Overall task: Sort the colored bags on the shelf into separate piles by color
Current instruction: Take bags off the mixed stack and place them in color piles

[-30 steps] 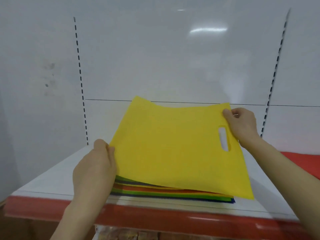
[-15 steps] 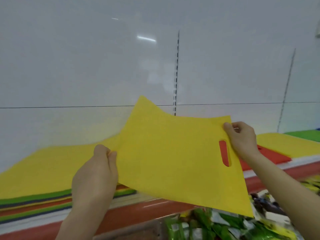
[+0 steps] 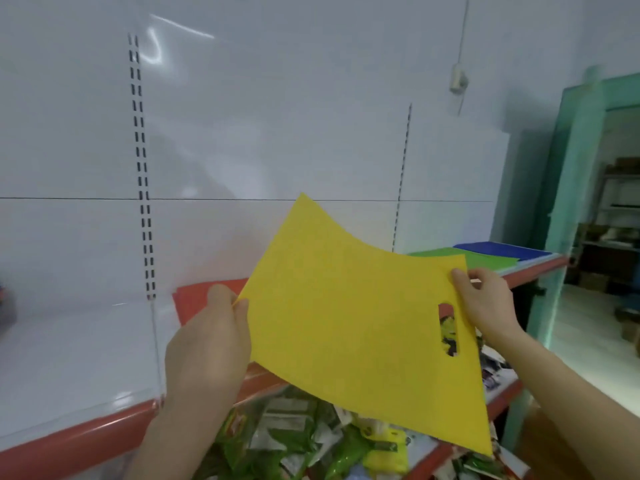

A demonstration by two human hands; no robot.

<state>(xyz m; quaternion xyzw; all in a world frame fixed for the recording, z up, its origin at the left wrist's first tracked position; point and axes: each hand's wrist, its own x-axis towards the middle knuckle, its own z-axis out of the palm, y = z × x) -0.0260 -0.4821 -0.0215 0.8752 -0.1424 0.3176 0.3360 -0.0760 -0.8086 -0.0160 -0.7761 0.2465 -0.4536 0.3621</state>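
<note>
The yellow bag [image 3: 346, 323] is held in the air just right of the red pile [image 3: 201, 296]. The left hand [image 3: 207, 344] pinches its left corner and the right hand [image 3: 485, 306] pinches the edge above the handle slot. Carry it flat and taut, then lay it square on matching yellow only; no such pile is in view.

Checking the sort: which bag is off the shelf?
The yellow bag, held by left hand and right hand; red bag, green bag and blue bag lie on the shelf.
</note>
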